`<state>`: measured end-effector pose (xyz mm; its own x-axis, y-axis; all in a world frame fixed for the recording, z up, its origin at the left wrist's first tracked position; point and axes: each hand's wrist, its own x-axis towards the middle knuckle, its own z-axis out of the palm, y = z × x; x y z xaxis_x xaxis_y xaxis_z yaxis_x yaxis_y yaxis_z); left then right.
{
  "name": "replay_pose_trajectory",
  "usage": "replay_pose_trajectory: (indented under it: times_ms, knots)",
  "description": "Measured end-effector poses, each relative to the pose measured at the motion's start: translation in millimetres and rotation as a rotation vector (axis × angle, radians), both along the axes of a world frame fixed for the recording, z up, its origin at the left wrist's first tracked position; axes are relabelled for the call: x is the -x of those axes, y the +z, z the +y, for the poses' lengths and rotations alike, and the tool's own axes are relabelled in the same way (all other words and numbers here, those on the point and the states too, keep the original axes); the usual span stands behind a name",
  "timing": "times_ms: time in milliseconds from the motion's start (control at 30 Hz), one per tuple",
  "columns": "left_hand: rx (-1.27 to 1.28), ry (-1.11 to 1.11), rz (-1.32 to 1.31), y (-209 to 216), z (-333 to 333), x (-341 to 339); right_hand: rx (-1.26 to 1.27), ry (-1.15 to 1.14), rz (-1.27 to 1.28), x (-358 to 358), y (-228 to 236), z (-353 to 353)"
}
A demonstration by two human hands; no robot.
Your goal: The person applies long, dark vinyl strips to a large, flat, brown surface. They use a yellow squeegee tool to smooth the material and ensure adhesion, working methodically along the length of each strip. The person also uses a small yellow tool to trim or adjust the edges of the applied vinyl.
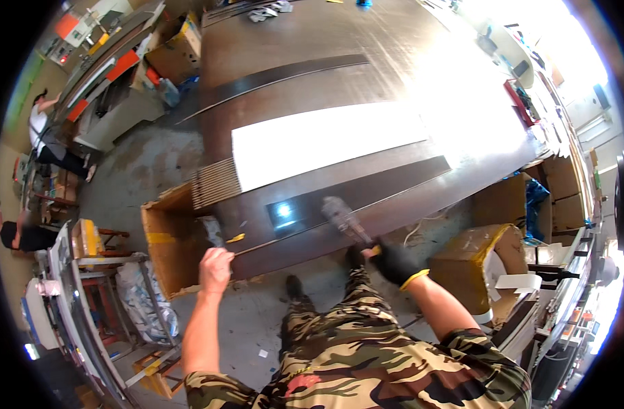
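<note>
My bare left hand [216, 269] is closed at the near left corner of the metal table [295, 255]; what its fingers pinch, if anything, is hidden. Just beyond it are a crumpled greyish piece [212, 232] and a small yellow thing [236, 238]. In a black glove with a yellow cuff, my right hand [396, 263] grips an elongated, blurred grey thing [342, 217], held out over the table's near edge. Under its far end lies a long dark metal strip [353, 192]. A white sheet [325, 142] rests farther in, beside a ribbed stack [216, 183].
An open cardboard box [169, 249] stands against the table's left end. Another taped box [472, 269] is at my right. A second dark strip [285, 73] lies farther back. Two people, one in a white top [39, 123], are at the far left.
</note>
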<state>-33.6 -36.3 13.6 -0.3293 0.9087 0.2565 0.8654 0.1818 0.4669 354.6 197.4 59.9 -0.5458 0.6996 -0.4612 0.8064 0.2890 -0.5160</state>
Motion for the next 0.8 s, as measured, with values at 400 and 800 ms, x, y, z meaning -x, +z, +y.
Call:
replay_pose_trajectory:
  times_ms: [400,800]
  knots:
    - [0.083,0.022,-0.075,-5,2,5,-0.086,-0.735,0.196,-224,-33,207]
    - [0.191,0.059,-0.256,-5,8,18,0.029,0.374,0.070,87,-1,-48]
